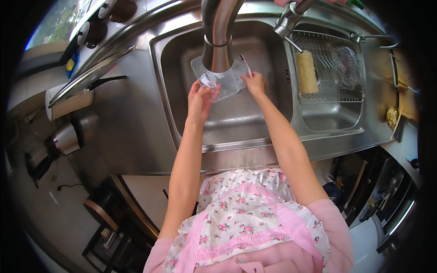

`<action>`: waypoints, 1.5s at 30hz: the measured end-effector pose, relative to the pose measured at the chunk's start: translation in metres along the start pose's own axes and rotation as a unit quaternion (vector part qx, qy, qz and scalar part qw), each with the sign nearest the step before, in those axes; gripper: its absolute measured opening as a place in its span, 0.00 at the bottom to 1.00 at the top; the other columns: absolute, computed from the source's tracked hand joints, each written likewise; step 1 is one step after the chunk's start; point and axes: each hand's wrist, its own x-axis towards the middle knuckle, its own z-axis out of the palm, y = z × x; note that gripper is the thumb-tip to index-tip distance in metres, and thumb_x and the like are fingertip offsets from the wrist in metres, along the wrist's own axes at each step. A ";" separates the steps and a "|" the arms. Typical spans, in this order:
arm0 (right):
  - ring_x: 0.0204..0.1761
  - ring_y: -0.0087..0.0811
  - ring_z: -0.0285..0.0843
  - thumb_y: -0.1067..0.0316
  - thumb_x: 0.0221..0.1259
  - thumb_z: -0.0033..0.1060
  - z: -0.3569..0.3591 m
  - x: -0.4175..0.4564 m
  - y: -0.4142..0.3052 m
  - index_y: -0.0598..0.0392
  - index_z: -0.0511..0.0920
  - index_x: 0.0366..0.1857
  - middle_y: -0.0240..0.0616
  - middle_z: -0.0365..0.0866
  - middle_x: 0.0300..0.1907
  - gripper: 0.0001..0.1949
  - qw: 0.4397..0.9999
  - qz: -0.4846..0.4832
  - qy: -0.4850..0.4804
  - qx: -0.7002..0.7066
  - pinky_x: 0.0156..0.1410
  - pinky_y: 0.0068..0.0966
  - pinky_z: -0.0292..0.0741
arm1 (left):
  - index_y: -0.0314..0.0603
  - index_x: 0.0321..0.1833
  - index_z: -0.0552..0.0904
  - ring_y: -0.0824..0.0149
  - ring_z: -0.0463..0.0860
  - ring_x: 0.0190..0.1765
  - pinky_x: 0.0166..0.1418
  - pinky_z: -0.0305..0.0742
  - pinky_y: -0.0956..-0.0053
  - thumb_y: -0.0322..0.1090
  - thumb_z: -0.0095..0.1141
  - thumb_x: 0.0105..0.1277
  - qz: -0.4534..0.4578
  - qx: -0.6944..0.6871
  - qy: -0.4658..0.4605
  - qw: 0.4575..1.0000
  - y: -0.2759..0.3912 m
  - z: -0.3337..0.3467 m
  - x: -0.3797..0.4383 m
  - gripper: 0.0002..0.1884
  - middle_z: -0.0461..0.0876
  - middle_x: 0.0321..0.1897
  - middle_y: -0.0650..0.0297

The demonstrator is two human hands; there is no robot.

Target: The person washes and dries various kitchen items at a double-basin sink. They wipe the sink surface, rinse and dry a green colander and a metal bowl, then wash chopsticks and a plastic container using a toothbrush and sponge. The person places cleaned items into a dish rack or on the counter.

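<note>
Over the left basin of a steel sink, my left hand grips the near left edge of a clear plastic container. A small white label clings to the plastic near my left fingers. My right hand holds a pink toothbrush, its dark bristles pointing away from me. The fingers of that hand are at the container's right edge; whether they touch it I cannot tell. Just above the container hangs the head of a steel faucet, which hides part of it.
To the right, a wire dish rack holds a loofah sponge and a clear plastic package. A second steel faucet stands behind the divider. On the left, a glass lid leans near a paper roll.
</note>
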 end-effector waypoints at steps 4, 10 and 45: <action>0.40 0.47 0.85 0.60 0.53 0.65 0.008 0.015 0.007 0.58 0.81 0.33 0.51 0.85 0.33 0.12 0.999 -0.029 0.012 -0.027 0.47 0.40 0.77 | 0.40 0.64 0.65 0.44 0.82 0.59 0.56 0.85 0.59 0.15 0.48 0.66 -0.007 -0.020 0.003 1.000 -0.001 -0.003 0.004 0.24 0.78 0.56 0.48; 0.39 0.56 0.82 0.65 0.58 0.59 -0.055 -0.041 -0.036 0.57 0.76 0.34 0.50 0.83 0.33 0.08 0.978 -0.176 0.056 -0.095 0.44 0.48 0.76 | 0.40 0.64 0.65 0.45 0.82 0.58 0.55 0.85 0.59 0.16 0.47 0.67 0.003 -0.024 0.012 1.000 -0.006 -0.011 0.014 0.23 0.77 0.57 0.47; 0.27 0.13 0.65 0.69 0.68 0.63 -0.157 -0.161 -0.033 0.49 0.68 0.29 0.23 0.68 0.26 0.12 0.928 -0.114 0.031 0.353 0.31 0.14 0.61 | 0.47 0.55 0.83 0.58 0.77 0.51 0.56 0.75 0.66 0.17 0.54 0.56 0.466 0.478 0.201 0.718 -0.052 0.029 0.069 0.23 0.77 0.50 0.57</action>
